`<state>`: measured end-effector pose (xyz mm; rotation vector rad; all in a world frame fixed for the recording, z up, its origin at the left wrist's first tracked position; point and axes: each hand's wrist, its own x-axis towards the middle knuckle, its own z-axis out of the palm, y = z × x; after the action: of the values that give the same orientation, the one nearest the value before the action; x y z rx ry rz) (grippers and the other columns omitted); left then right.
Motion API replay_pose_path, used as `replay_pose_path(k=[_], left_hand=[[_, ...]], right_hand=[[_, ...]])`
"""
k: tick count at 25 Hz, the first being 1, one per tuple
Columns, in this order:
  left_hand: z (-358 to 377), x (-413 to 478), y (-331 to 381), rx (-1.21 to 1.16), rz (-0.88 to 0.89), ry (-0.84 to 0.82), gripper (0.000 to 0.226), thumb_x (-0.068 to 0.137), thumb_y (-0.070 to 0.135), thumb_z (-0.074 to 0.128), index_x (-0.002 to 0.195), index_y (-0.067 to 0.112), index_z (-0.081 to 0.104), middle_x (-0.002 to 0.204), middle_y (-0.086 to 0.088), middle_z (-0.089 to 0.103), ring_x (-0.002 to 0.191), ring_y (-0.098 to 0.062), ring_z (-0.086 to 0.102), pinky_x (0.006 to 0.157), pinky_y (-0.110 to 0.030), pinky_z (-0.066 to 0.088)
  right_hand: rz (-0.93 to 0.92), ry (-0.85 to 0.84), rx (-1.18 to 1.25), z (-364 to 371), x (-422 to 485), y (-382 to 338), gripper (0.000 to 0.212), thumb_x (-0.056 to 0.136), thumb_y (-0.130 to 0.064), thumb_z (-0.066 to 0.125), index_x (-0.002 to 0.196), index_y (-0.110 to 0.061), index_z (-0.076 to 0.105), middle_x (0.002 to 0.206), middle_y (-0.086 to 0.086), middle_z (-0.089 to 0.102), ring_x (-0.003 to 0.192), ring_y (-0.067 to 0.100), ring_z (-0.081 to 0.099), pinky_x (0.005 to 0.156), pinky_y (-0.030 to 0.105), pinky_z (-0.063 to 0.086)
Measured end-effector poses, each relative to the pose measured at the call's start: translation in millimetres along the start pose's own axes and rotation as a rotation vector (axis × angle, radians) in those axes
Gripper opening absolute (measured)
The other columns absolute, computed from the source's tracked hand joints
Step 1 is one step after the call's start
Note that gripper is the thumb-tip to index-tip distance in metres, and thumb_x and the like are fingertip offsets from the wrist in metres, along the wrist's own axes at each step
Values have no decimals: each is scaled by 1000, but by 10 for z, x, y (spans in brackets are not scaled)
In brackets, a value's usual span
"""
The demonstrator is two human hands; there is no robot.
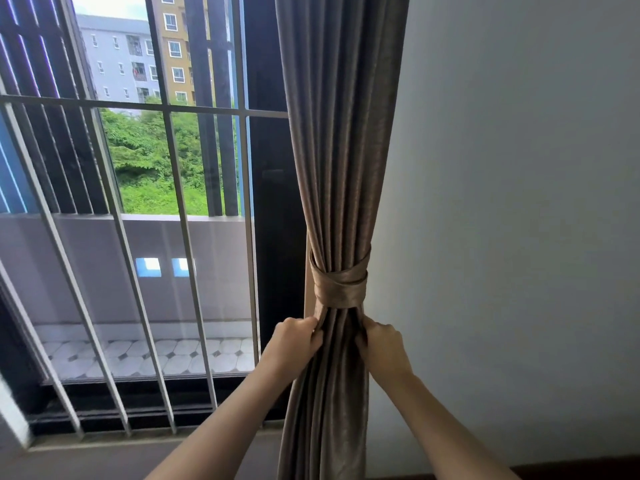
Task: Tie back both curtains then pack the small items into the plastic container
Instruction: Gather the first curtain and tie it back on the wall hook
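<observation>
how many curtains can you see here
1: the brown curtain at the window's right edge, beside the wall, bound by a tie-back. A second may hang out of frame.

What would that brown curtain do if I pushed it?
Probably floppy: the curtain hangs in soft folds and pinches in where the band wraps it. Pushed, it would likely swing and give. Its sheen hints it may be slippery; the left hand and right hand curl round it.

Left hand, right hand, both curled.
</observation>
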<state>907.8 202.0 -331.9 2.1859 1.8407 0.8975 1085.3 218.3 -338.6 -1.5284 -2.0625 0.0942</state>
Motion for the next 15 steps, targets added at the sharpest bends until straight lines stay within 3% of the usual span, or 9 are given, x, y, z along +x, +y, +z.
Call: replay_pose_path(k=[3,5,7,8,11,15], left_hand=[[9,-9,-4,-2,51,-13,24,88,28,52,73,9,50,70,-5,56,66,-26,55,60,-33,41],[5,57,-46,12,31,-7,23,89,30,50,81,8,52,78,-8,62,73,-29,60,66,-36,45],[48,85,-29,69,14,-44,24,94,27,42,100,6,53,89,-12,65,83,-32,63,69,-37,47],[77,71,6,108,-4,-62,25,96,24,38,107,6,51,93,-14,66,86,-33,63,70,-37,46],[152,-2,-1,147,-24,-68,28,96,20,37,119,7,48,92,-14,67,85,-35,64,69,-38,49],[146,9,-130,78,-43,-86,26,93,24,41,111,8,52,84,-14,66,78,-35,63,68,-44,52]], right_hand=[[-2,66,144,19,-104,-95,20,88,-18,50,105,-10,58,81,3,65,69,21,61,66,28,46],[1,173,283,-27,-97,-139,34,89,-24,55,122,-17,53,90,-10,59,78,7,57,72,15,42],[-26,171,296,-54,-52,-184,40,92,-28,55,129,-16,48,88,-12,58,75,4,55,67,3,35],[-33,144,266,-40,-32,-209,36,94,-27,52,127,-14,50,85,-7,62,72,9,58,62,4,36],[37,102,241,17,-14,-283,28,93,-23,51,118,-11,53,91,7,68,80,23,64,70,18,43],[138,11,315,66,83,-203,53,85,-27,58,134,-17,41,103,4,66,92,24,64,79,27,47]])
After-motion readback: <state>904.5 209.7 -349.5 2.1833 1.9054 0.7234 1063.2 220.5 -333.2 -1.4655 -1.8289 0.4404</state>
